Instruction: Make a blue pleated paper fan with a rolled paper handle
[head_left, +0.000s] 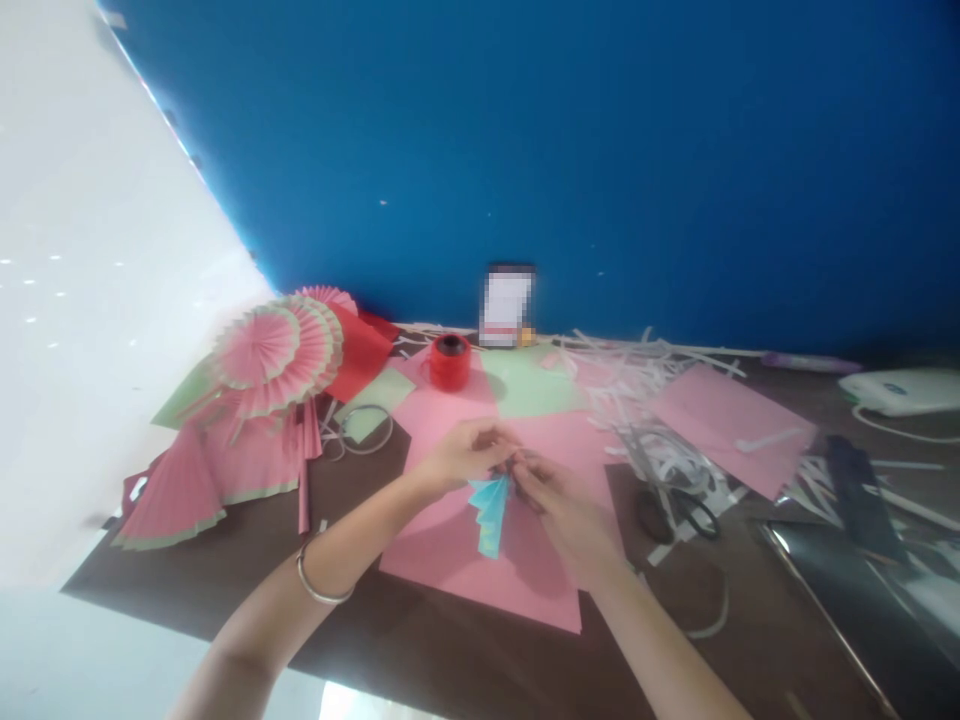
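Note:
A small light-blue pleated paper [491,512] hangs fanned out between my hands, its gathered upper end hidden behind my fingers. My left hand [474,450] comes in from the left, its fingers bent and closed at that end. On the other side my right hand [551,490] meets it, thumb and fingers pinched at the same spot. Whether a thread or another small piece is also between the fingertips, I cannot make out. Beneath both hands lies a large pink paper sheet [450,545]. Just beyond them stands a red spool [450,363] with a dark core.
Pink and green pleated paper fans [262,350] are piled at the left. On the right lie scissors [667,500], white paper strips [637,365], a pink paper piece [735,425] and a dark glossy device [840,590]. A phone-like object [506,305] leans against the blue wall [562,150].

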